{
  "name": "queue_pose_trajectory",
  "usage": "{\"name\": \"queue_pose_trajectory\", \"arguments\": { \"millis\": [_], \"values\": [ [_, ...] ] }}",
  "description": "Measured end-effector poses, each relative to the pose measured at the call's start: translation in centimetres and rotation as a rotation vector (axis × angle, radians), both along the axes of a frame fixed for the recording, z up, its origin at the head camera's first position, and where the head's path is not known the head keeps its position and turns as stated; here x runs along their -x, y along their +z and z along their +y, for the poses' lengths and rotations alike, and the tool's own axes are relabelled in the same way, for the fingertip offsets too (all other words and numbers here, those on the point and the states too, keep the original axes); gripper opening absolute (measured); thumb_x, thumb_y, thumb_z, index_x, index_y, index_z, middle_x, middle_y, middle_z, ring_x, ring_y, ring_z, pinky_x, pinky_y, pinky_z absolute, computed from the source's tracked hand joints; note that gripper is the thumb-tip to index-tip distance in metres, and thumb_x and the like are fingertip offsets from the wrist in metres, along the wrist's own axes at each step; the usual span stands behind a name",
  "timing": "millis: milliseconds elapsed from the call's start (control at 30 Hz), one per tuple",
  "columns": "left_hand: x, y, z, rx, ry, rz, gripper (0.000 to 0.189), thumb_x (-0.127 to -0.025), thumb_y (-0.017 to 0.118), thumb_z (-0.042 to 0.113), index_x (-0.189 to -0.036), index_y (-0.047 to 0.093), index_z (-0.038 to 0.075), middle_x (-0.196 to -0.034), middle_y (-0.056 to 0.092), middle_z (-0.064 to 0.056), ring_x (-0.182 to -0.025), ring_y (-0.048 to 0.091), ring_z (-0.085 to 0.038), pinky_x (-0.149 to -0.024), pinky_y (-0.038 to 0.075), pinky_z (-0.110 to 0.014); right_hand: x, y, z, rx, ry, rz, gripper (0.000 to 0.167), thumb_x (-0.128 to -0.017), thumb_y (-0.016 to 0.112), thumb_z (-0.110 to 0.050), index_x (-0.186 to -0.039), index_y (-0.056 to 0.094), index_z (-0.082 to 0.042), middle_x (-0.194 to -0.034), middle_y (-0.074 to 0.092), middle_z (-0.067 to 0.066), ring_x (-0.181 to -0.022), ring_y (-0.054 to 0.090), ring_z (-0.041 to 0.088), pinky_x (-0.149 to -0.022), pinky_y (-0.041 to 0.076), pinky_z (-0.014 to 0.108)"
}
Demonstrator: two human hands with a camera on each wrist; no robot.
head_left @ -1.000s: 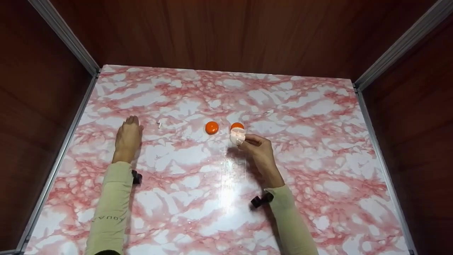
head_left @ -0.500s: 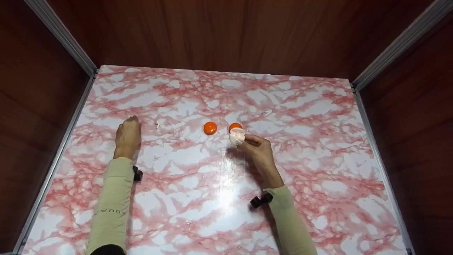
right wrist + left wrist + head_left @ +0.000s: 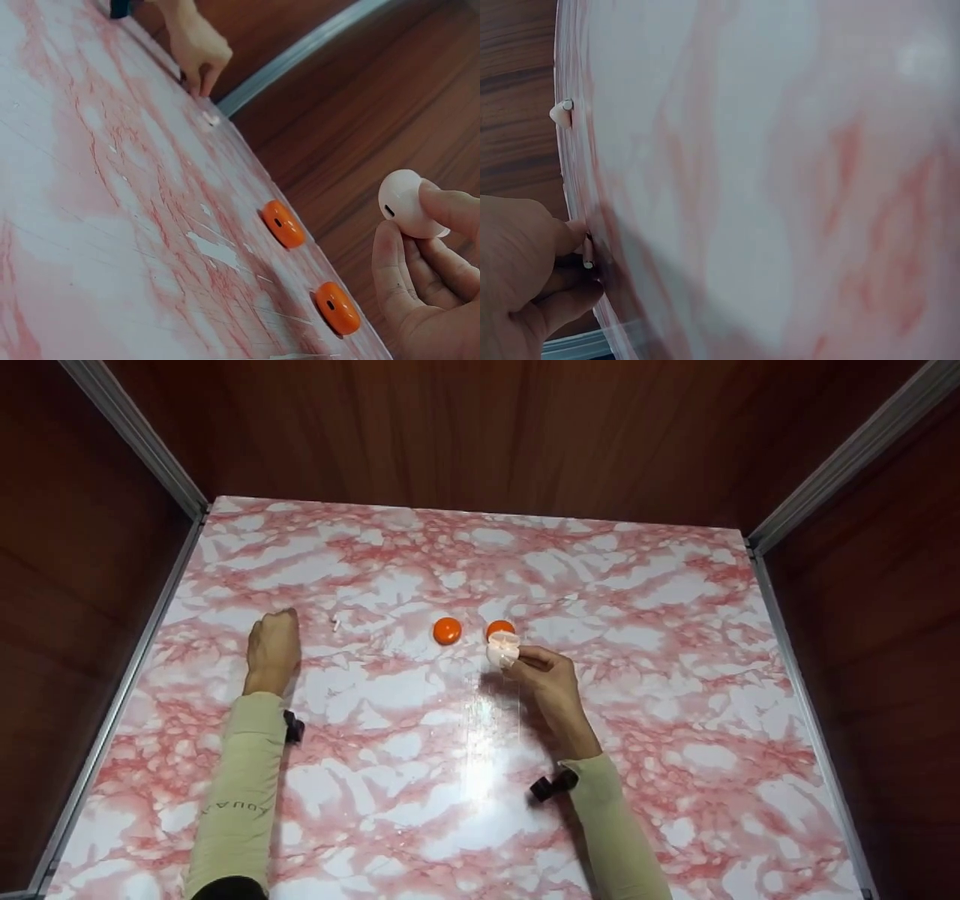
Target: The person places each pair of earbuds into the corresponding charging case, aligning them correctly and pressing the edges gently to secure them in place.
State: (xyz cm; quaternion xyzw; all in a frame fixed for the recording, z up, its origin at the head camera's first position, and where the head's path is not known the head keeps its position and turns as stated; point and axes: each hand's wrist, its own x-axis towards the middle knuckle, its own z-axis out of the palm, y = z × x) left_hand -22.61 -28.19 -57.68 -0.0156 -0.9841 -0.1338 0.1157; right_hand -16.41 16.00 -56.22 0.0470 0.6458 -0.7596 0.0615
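Observation:
My right hand [image 3: 551, 682] holds a small white earbud case [image 3: 502, 651] above the table, its lid raised in the head view. In the right wrist view the thumb and fingers grip the rounded case [image 3: 405, 202], which has a dark slot on its side. At the table's left, my left hand [image 3: 274, 649] is low over the surface. The left wrist view shows its fingers pinching a white earbud [image 3: 589, 253] by the table. Another white earbud [image 3: 337, 624] lies a little to the right of that hand.
Two rounded orange cases [image 3: 448, 631] [image 3: 500, 628] sit on the pink-and-white marbled table [image 3: 405, 750], the right one partly behind the white case. Dark wooden panels [image 3: 465, 435] enclose the back and both sides. A black wrist camera [image 3: 553, 785] sits on the right sleeve.
My left hand's fingers have curled in from a more outstretched pose, while the hand stays in nearly the same place. The right hand keeps the white case still.

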Motion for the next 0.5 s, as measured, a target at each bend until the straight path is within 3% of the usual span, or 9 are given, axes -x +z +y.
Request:
{"name": "queue_pose_trajectory", "arguments": {
  "millis": [167, 367, 467, 500],
  "values": [
    [0.0, 0.1, 0.0, 0.002, -0.014, 0.012, 0.02, -0.096, 0.048, -0.015, -0.085, 0.065, -0.015, -0.08, 0.07, -0.038, -0.075, 0.069, -0.06, -0.067, 0.057, -0.067, 0.0, 0.1, -0.1, -0.012, 0.006, -0.003, 0.028, -0.092, 0.079, -0.005, -0.119, 0.075, 0.004, -0.111, 0.079, 0.013, -0.097, 0.079, 0.021, -0.096, 0.063, 0.047],
    [0.2, 0.9, 0.2, -0.036, -0.036, 0.077, 0.016, -0.092, 0.051, -0.016, -0.082, 0.061, -0.009, -0.078, 0.071, -0.034, -0.075, 0.07, -0.06, -0.065, 0.057, -0.068, 0.0, 0.1, -0.3, -0.019, 0.007, -0.008, 0.03, -0.091, 0.081, -0.007, -0.119, 0.075, 0.003, -0.111, 0.08, 0.012, -0.098, 0.079, 0.02, -0.094, 0.064, 0.043],
    [0.4, 1.5, 0.7, -0.157, -0.022, 0.104, 0.015, -0.095, 0.054, -0.011, -0.087, 0.067, -0.008, -0.081, 0.073, -0.032, -0.08, 0.071, -0.057, -0.07, 0.058, -0.065, 0.0, 0.1, -0.3, -0.011, 0.005, -0.005, 0.03, -0.091, 0.081, -0.006, -0.118, 0.075, 0.004, -0.11, 0.08, 0.012, -0.097, 0.079, 0.02, -0.092, 0.064, 0.04],
    [0.4, 1.7, 0.9, -0.315, -0.004, 0.055, 0.016, -0.098, 0.056, -0.005, -0.087, 0.068, -0.008, -0.077, 0.072, -0.029, -0.075, 0.071, -0.052, -0.068, 0.058, -0.058, 0.0, 0.1, -0.4, -0.007, 0.006, -0.003, 0.03, -0.091, 0.081, -0.006, -0.118, 0.075, 0.004, -0.11, 0.08, 0.012, -0.097, 0.079, 0.02, -0.091, 0.064, 0.04]
  ]
}}
